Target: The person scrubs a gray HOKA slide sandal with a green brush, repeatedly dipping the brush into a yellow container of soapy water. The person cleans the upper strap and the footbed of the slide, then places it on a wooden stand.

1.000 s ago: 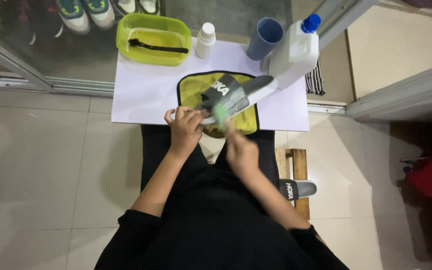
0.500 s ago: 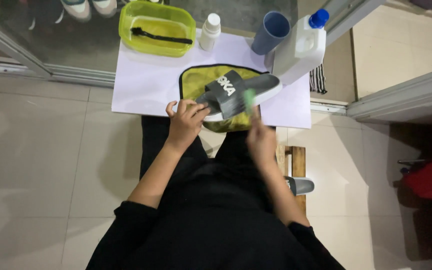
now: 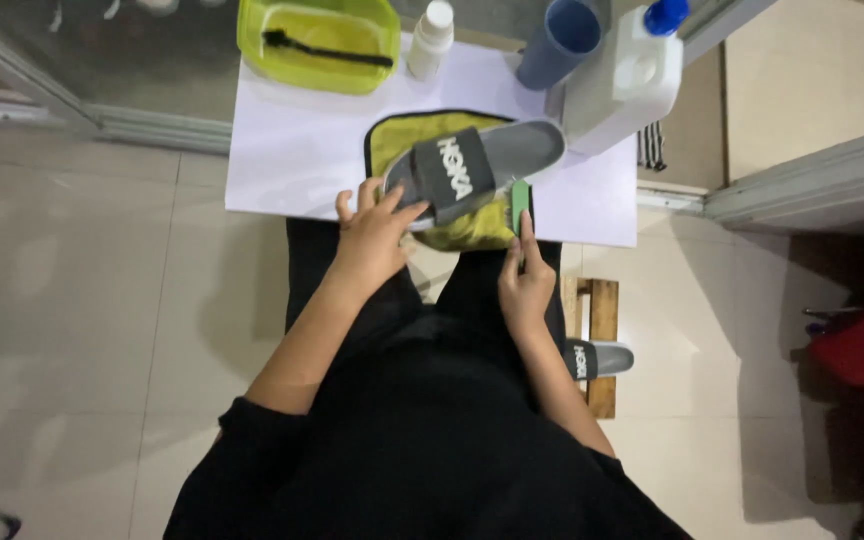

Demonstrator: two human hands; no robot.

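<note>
Head view shows a person in black clothes sitting on the tiled floor in front of a white sheet (image 3: 292, 160) that lies on the floor. The landmark here is the grey slide sandal (image 3: 477, 165), which rests on a yellow cloth (image 3: 462, 230) on this sheet. The left hand (image 3: 377, 240) is at the near-left end of the sandal, its fingers curled around the heel edge and holding it. The right hand (image 3: 527, 285) is just below the sandal's right side, closed on a small green brush (image 3: 520, 208) whose upper end touches the sandal's edge. Behind the sandal to the left stands a green plastic tub (image 3: 252, 45) with a dark brush (image 3: 327, 50) inside. Behind it, more to the middle, is a small white bottle (image 3: 430, 40), then a blue cup (image 3: 560, 42). A big white jug with blue cap (image 3: 627, 85) stands just behind the sandal's toe end. A second grey sandal (image 3: 597, 360) lies well below the first one, on a wooden board (image 3: 602, 300)
</note>
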